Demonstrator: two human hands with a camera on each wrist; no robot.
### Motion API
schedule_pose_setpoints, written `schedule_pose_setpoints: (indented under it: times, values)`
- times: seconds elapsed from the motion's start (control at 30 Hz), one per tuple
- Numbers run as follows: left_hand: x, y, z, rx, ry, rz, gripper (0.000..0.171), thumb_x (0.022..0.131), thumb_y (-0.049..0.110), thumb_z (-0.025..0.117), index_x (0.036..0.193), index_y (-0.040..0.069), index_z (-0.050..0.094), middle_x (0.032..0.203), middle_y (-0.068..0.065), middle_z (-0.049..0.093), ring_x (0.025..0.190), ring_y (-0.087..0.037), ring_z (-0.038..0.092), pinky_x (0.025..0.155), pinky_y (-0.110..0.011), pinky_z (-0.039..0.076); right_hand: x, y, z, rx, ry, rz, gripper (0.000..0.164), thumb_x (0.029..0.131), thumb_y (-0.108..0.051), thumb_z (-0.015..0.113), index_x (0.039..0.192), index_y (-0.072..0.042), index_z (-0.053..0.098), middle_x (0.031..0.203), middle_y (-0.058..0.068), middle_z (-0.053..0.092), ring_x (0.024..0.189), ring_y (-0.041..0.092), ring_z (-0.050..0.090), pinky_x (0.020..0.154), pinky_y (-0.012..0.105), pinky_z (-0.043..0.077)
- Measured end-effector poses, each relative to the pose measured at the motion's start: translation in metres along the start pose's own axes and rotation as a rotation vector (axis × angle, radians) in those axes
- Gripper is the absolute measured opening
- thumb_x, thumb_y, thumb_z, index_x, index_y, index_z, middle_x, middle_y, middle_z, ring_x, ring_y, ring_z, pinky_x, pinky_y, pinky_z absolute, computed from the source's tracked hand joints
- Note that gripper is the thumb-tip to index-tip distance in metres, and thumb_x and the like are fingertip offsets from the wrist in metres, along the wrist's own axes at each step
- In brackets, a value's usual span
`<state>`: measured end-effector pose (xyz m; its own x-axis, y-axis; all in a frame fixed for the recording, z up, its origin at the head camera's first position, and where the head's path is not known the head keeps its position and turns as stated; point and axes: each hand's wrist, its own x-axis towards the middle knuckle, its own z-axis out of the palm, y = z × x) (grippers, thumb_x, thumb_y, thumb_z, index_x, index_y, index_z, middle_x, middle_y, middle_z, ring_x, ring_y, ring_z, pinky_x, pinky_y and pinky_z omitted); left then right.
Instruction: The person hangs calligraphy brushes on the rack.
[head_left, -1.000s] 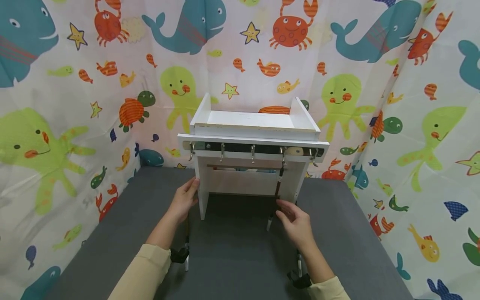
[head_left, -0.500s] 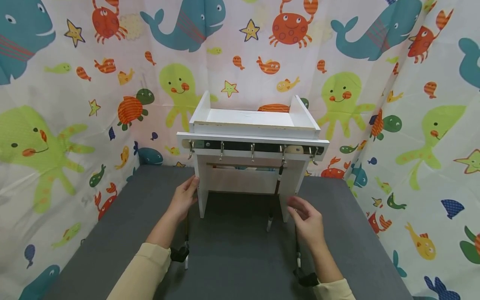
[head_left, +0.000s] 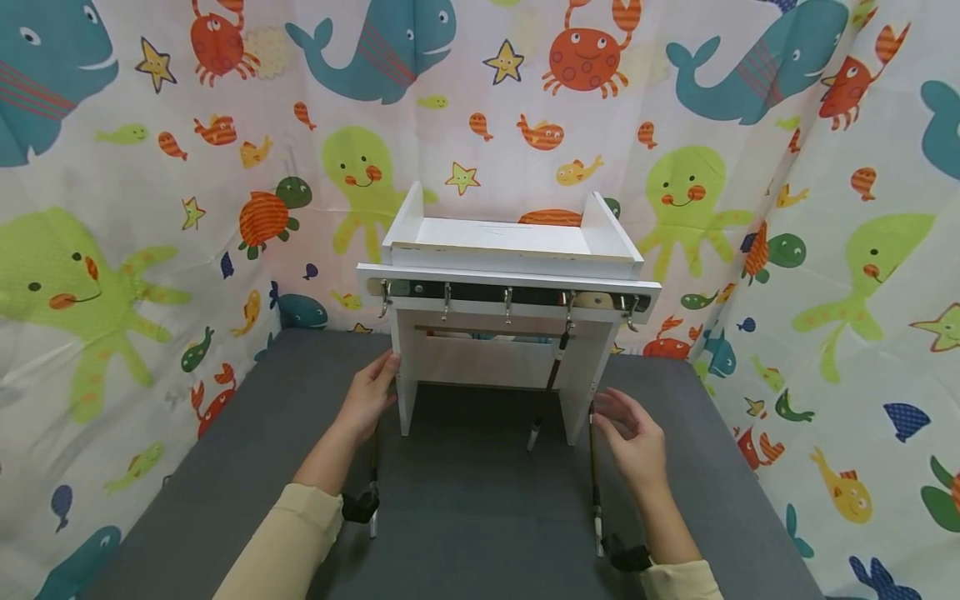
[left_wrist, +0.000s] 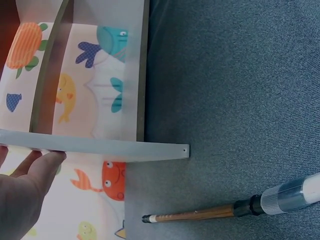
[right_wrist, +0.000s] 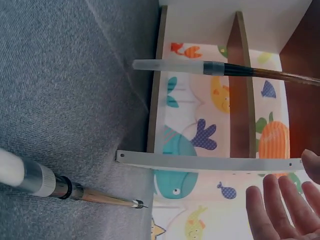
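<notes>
A white wooden shelf [head_left: 517,271] carries a row of metal hooks along its front. From one hook on the right hangs a calligraphy brush [head_left: 557,367] with its capped end down, slightly tilted. My left hand [head_left: 367,396] touches the outer side of the shelf's left panel with its fingertips; in the left wrist view, the fingers [left_wrist: 46,169] lie against that panel [left_wrist: 95,144]. My right hand [head_left: 633,437] is just outside the right panel, fingers loosely bent and holding nothing. In the right wrist view, its fingers [right_wrist: 275,200] are spread and the hanging brush [right_wrist: 185,67] crosses the shelf's opening.
Two more capped brushes lie on the grey surface [head_left: 465,517]: one brush [head_left: 374,475] near my left wrist, another brush [head_left: 595,483] near my right hand. The other hooks [head_left: 447,302] bear nothing. A sea-animal curtain [head_left: 480,100] stands behind and at both sides.
My right hand has moved away from the hanging brush, to the right past the shelf's side panel. The brush's lower end has swung slightly. My left hand stays at the left panel.
</notes>
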<state>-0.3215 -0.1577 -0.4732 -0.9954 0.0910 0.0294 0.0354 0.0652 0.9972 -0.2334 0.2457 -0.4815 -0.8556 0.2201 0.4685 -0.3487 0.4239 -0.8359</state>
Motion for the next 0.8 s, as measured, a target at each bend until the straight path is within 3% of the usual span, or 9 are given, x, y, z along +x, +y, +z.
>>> schedule_pose_setpoints:
  times: [0.23,0.53,0.63,0.8]
  values:
    - [0.002,0.000,-0.001,-0.005,-0.012,-0.022,0.075,0.103,0.057,0.043,0.160,0.012,0.027,0.166,-0.014,0.024,0.153,-0.036,0.023,0.116,-0.059,0.034,0.008,0.034,-0.001,-0.073,0.014,0.121,0.042,0.092,-0.012,0.075,0.132,-0.008,0.064,0.124,0.014,0.071,0.109,0.030,0.070,0.080,0.003,0.048]
    - [0.001,0.002,-0.002,-0.014,-0.033,-0.054,0.067,0.108,0.046,0.040,0.161,0.009,0.024,0.167,-0.016,0.021,0.154,-0.037,0.020,0.116,-0.059,0.033,0.008,0.053,-0.003,-0.081,-0.080,0.206,0.045,0.093,-0.004,0.072,0.136,-0.003,0.058,0.129,0.022,0.067,0.113,0.037,0.068,0.081,0.005,0.050]
    - [0.000,0.001,-0.001,-0.013,-0.028,-0.042,0.070,0.105,0.052,0.041,0.161,0.011,0.026,0.167,-0.015,0.023,0.153,-0.036,0.022,0.116,-0.059,0.033,0.008,0.055,-0.002,-0.127,-0.102,0.249,0.046,0.094,-0.008,0.072,0.138,-0.004,0.057,0.129,0.020,0.067,0.114,0.035,0.068,0.083,0.013,0.054]
    - [0.001,-0.002,0.000,-0.011,-0.011,-0.004,0.078,0.101,0.060,0.044,0.160,0.011,0.028,0.166,-0.015,0.026,0.153,-0.036,0.024,0.116,-0.060,0.034,0.008,0.060,-0.001,-0.204,-0.135,0.318,0.050,0.094,-0.012,0.073,0.140,-0.004,0.056,0.130,0.021,0.067,0.115,0.036,0.067,0.088,0.040,0.060]
